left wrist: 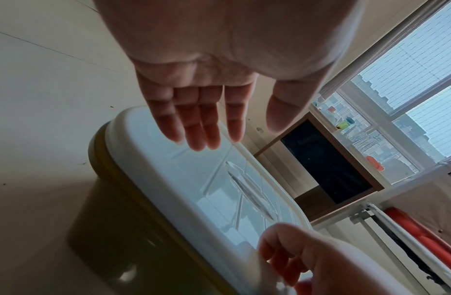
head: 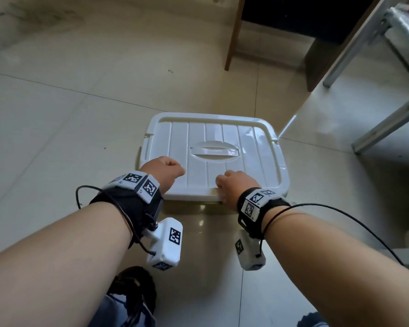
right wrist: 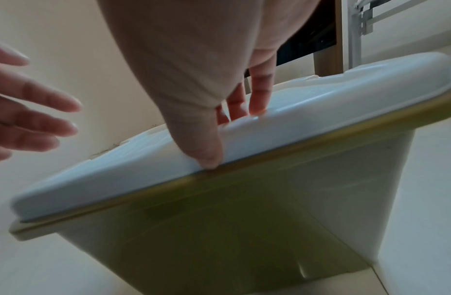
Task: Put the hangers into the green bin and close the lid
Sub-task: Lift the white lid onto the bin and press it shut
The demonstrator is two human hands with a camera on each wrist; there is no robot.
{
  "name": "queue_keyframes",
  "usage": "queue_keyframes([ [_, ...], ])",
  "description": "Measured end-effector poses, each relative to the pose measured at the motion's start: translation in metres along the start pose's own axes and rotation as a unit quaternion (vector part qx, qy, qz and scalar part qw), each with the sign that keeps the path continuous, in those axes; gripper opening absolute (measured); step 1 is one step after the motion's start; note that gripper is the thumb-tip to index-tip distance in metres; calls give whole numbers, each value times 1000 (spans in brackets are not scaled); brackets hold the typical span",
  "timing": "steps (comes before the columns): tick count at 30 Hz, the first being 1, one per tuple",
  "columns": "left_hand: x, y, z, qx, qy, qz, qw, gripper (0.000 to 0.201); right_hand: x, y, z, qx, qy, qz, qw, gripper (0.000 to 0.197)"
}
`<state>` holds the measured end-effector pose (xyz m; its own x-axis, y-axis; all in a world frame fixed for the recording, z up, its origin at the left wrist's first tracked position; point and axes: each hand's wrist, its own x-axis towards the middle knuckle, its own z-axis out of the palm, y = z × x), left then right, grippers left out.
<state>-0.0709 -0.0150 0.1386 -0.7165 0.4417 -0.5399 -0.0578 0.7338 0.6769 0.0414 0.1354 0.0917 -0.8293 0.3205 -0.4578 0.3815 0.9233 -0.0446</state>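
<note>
The green bin stands on the tiled floor with its white lid lying flat on top. Only a sliver of the green bin shows under the lid's near edge in the head view. My right hand grips the lid's near rim, thumb on the rim's side and fingers on top. My left hand hovers just over the lid's near-left corner with straight fingers, holding nothing. No hangers are in view. The bin's inside is hidden by the lid.
A wooden desk with a dark underside stands beyond the bin. A metal rack frame slants down at the right. Open tiled floor lies to the left. My legs are at the bottom edge.
</note>
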Motion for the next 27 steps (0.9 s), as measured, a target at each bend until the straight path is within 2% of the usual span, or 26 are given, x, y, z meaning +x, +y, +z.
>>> queue_keyframes([
  [7,6,12,19,21,-2,11,1000,16,3,8,3,29,13,-14,999,23],
  [12,5,12,29,71,-12,14,997,29,-1,16,9,54,2,-16,998,27],
  [15,7,11,34,93,-20,9,995,31,-5,24,14,79,0,-3,997,37],
  [18,7,11,37,111,-30,4,993,34,-7,37,14,155,33,54,986,51],
  [20,9,13,40,116,-34,5,993,34,-7,50,13,188,70,111,973,48],
  [24,13,20,49,117,-38,8,992,33,-7,76,19,171,100,186,962,36],
  [27,16,24,55,111,-42,12,993,32,-5,87,24,152,125,235,952,38],
])
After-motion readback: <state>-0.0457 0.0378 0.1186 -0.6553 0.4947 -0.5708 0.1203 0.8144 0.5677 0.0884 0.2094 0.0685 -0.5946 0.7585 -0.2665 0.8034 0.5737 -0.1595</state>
